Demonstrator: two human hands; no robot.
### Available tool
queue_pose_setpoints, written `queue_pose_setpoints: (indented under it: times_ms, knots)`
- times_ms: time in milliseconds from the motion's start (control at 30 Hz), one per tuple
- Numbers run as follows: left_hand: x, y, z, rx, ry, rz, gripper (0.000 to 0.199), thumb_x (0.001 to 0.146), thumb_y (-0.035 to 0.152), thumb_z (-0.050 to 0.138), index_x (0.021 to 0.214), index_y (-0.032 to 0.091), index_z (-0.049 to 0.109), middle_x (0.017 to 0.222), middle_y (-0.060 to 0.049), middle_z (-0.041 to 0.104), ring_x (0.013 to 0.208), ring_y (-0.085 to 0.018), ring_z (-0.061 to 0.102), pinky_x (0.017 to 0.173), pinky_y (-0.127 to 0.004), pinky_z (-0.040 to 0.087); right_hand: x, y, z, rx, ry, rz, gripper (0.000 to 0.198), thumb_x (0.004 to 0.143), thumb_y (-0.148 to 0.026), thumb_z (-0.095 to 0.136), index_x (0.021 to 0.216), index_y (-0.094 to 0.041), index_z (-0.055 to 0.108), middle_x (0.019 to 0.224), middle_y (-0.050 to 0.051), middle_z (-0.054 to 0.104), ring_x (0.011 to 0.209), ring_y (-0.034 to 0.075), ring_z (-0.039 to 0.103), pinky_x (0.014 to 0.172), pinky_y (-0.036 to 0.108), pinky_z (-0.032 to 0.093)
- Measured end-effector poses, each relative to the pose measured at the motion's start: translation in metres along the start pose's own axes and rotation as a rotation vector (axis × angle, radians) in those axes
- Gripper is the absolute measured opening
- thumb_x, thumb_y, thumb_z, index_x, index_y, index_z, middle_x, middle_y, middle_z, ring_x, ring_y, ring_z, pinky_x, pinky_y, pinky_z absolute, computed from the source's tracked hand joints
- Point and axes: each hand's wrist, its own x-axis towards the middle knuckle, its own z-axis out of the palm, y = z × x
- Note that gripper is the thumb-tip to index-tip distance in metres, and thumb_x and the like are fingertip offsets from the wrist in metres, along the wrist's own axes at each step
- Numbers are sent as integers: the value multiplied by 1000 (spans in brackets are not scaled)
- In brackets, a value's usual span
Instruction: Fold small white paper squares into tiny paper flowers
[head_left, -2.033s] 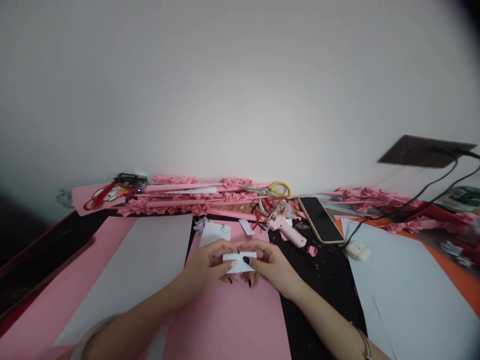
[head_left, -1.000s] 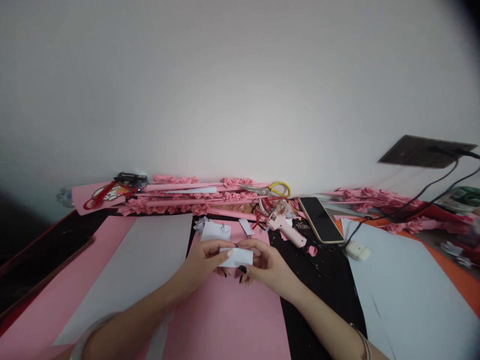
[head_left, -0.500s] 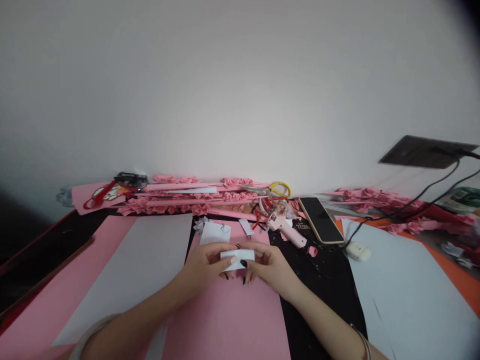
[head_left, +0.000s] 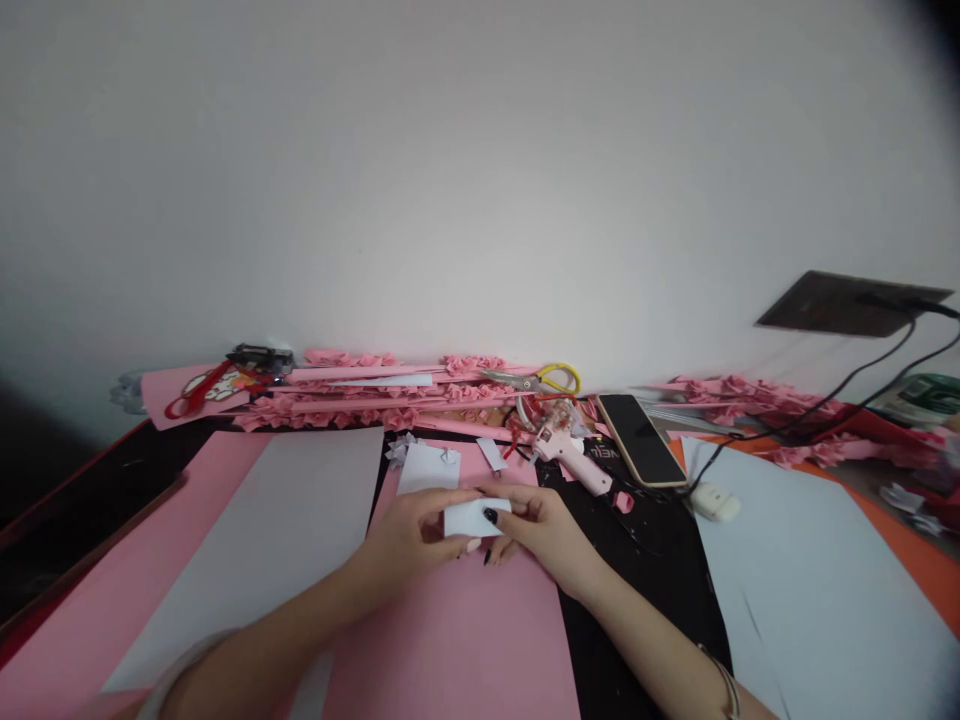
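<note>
A small white piece of paper (head_left: 469, 518) is held between my two hands, over a large pink sheet (head_left: 465, 630). My left hand (head_left: 416, 525) grips its left end, with the thumb along the lower edge and the fingers behind. On the right end, my right hand (head_left: 546, 525) pinches the paper, its dark-nailed thumb lying on the front face. The fingers behind the paper are partly hidden. Just beyond my hands lie a white paper stack (head_left: 427, 467) and a small white strip (head_left: 492, 455).
Pink paper-flower stems (head_left: 360, 405) line the wall, with yellow-handled scissors (head_left: 536, 381) on them. A pink glue gun (head_left: 574, 460), a phone (head_left: 642, 440) and a white earbud case (head_left: 714, 502) lie right of centre. White sheets (head_left: 810, 560) cover the right; cables (head_left: 847, 375) hang from a wall socket.
My left thumb has moved from the paper's front face down to its lower edge. The paper has tilted slightly; my right hand still pinches it.
</note>
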Motion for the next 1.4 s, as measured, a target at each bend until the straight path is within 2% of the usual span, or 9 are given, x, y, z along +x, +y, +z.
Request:
queue_pose_setpoints:
  times_ms: [200,400,833,1167,1400]
  knots:
    - [2,0,1,-138,-28,-85,43,72,22,63,115,18,61,83,-5,71,69,-17,63,65,-28,49,1,1,-1,20,-2,-11,34,72,-27,68,103,-13,62,71,3,69,50,14,67,47,22,53]
    - [3,2,2,-217,11,-132,39,72,19,63,111,14,63,70,-4,69,61,-14,61,63,-26,49,2,4,0,3,12,-15,34,72,-27,68,103,-13,62,70,3,69,49,15,67,46,23,53]
    - [3,-6,4,-225,59,-145,29,74,27,62,99,13,66,67,-3,67,52,-12,60,57,-26,51,0,1,5,-65,-17,-7,30,74,-33,65,97,-13,64,62,1,67,48,15,66,47,21,51]
    - [3,2,0,-222,4,-120,30,79,31,57,102,14,64,67,-2,65,55,-13,60,57,-27,51,-2,-1,7,-51,13,15,32,73,-37,65,95,-14,63,61,2,68,47,16,66,45,22,51]
    - [3,5,0,-200,32,-138,32,79,32,57,103,14,65,65,0,63,50,-11,58,53,-25,50,-2,-1,7,-60,-1,10,30,78,-38,59,95,-14,56,57,1,67,45,16,66,43,21,49]
